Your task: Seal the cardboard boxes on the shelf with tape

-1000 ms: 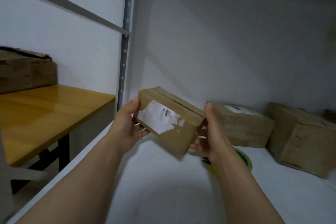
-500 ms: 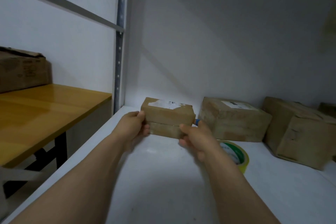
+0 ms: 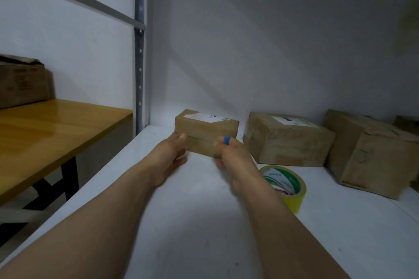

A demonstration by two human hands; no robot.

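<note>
A small cardboard box [image 3: 205,130] with a torn white label on top sits on the white shelf [image 3: 204,222], near its back left corner. My left hand [image 3: 167,156] is at the box's front left; the thumb touches the front face and the fingers hang loosely curled in front, not wrapped around it. My right hand [image 3: 233,156], blurred, is closed on a small blue object [image 3: 227,140] just in front of the box's right end. A roll of yellow tape [image 3: 292,197] lies flat on the shelf to the right of my right wrist.
Two larger cardboard boxes [image 3: 288,140] [image 3: 371,154] stand along the back wall to the right. A perforated shelf upright [image 3: 140,56] rises at the left. Beyond it are a wooden table [image 3: 45,133] and another box [image 3: 22,84].
The small box, held tilted in the air in both hands a second ago, now rests flat on the shelf at the back. My right hand has come off its end, and the blue object now shows.
</note>
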